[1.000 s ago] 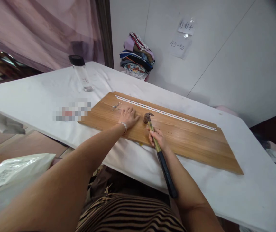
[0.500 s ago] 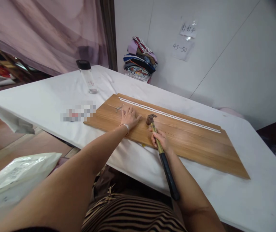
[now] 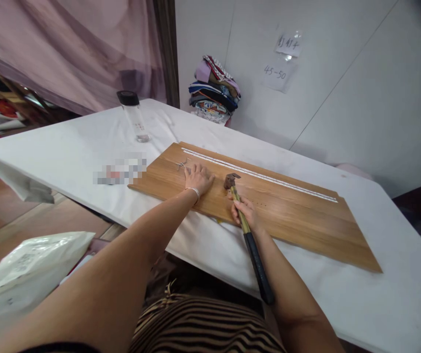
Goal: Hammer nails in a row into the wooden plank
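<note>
A long wooden board (image 3: 306, 230) lies on the white-covered table. My left hand (image 3: 198, 178) rests palm down on its left half, fingers stretched out. Just beyond those fingertips is a small heap of nails (image 3: 181, 165). My right hand (image 3: 245, 212) is wrapped round the yellow shaft of a claw hammer (image 3: 257, 268), whose black grip hangs back toward my body. The rusty hammer head is over the board, to the right of my left hand; whether it touches the wood I cannot tell. A row of small dark dots (image 3: 260, 203) marks the board right of the hammer.
A white measuring strip (image 3: 258, 175) runs along the board's far edge. A clear bottle with a black lid (image 3: 136, 117) stands at the back left, near a blurred-out item (image 3: 120, 171). Folded clothes (image 3: 215, 90) are stacked by the wall. A white plastic bag (image 3: 30, 269) is at lower left.
Almost nothing differs. My left hand has shifted very slightly on the board; my right hand keeps its hold on the hammer in the same place.
</note>
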